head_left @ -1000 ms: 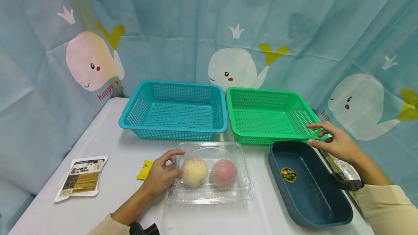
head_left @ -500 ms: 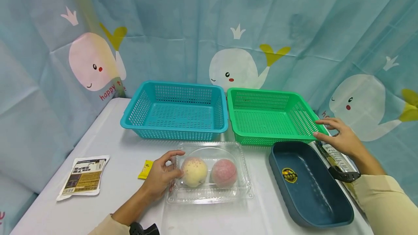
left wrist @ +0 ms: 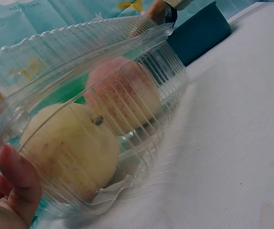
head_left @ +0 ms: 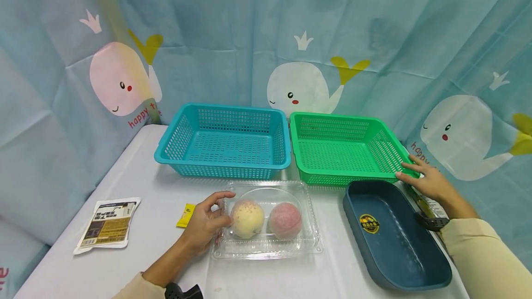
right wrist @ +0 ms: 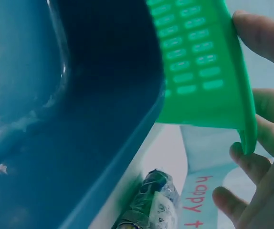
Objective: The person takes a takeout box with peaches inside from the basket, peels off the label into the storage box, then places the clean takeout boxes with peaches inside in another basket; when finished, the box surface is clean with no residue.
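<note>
My left hand (head_left: 203, 223) holds the left side of a clear plastic clamshell box (head_left: 270, 248), its thumb against the near side in the left wrist view. Two peaches lie inside the closed box, a pale yellow one (head_left: 248, 218) and a pink one (head_left: 285, 220). At the far right, my right hand (head_left: 432, 183) grips the front right corner of a green perforated basket (head_left: 332, 179). In the right wrist view the rim runs between the thumb (right wrist: 263, 36) and the other fingers. Nothing lies in this basket.
A blue perforated basket (head_left: 224, 170) stands left of the green one. A dark blue basin (head_left: 399, 239) stands below my right hand, with a wrapped package (right wrist: 158, 202) beside it. On the left lie a brown-and-white pouch (head_left: 109, 225) and a small yellow packet (head_left: 185, 215).
My right hand has moved from hovering over the basin's far edge onto the green basket's front right corner. The left hand and the box have stayed in place.
</note>
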The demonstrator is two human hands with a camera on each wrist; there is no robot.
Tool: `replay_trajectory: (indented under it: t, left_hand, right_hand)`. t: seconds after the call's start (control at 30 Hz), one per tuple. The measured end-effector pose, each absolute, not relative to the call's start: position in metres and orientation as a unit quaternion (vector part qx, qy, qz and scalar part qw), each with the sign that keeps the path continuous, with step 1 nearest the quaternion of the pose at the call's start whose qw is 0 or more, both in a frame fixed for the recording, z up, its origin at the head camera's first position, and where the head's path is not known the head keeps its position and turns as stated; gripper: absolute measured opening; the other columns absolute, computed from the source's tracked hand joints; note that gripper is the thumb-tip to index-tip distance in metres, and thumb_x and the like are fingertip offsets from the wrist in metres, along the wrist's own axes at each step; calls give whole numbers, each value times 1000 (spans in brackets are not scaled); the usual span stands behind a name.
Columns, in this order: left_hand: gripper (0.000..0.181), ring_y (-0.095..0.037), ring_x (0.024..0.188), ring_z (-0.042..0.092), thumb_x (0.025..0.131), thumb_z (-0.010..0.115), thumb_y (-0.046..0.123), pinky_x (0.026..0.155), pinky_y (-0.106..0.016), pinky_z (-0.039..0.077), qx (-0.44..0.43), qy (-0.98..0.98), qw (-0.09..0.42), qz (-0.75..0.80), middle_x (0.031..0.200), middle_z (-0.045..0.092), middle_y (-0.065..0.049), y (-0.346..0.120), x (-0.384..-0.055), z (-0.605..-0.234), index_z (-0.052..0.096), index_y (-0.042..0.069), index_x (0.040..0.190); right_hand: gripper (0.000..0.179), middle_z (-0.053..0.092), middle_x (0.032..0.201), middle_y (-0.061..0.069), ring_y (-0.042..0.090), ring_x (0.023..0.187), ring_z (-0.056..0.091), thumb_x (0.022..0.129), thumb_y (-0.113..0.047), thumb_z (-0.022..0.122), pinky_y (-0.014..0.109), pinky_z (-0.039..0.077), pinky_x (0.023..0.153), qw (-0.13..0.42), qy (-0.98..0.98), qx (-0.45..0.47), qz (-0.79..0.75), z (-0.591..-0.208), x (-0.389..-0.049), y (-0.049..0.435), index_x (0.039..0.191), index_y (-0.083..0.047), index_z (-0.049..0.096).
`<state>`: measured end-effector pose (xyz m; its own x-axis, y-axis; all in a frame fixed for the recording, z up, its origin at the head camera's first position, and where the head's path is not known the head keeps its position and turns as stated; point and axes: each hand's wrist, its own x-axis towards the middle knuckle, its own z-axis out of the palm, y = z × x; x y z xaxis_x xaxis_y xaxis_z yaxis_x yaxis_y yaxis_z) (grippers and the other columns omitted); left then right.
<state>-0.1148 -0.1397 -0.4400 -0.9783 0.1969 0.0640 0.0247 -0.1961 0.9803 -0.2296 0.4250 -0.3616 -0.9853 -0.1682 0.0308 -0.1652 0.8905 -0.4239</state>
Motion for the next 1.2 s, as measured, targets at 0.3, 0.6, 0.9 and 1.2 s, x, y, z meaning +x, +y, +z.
replay_trajectory:
  t: [0.3,0.6,0.9,1.2]
  left_hand:
    - [54,-8,44,36,78,60,-11,37,-17,34,78,636,46,766,104,26,-18,-140,-115,-438,51,-1,130]
    - [53,-8,44,34,78,59,-12,38,-17,35,82,630,36,772,106,27,-20,-138,-113,-424,50,-2,130]
    - [53,-10,42,37,79,57,-12,35,-18,37,116,596,29,794,109,28,-21,-133,-112,-397,46,-6,130]
    - [53,-12,44,35,80,55,-9,37,-19,35,98,603,28,791,109,25,-16,-126,-122,-366,47,0,131]
  right_hand:
    - [75,-1,154,29,65,127,12,96,-45,51,76,21,89,31,973,-73,-216,-363,-230,426,139,16,36]
    - [77,-4,155,27,64,129,8,96,-45,51,77,20,89,32,972,-68,-222,-366,-229,426,140,15,33]
    - [77,-4,155,28,64,129,7,96,-44,52,77,19,89,29,971,-74,-226,-367,-231,426,140,16,33]
    - [76,-3,155,27,64,128,8,96,-43,52,78,17,88,26,970,-79,-230,-369,-229,428,140,16,34]
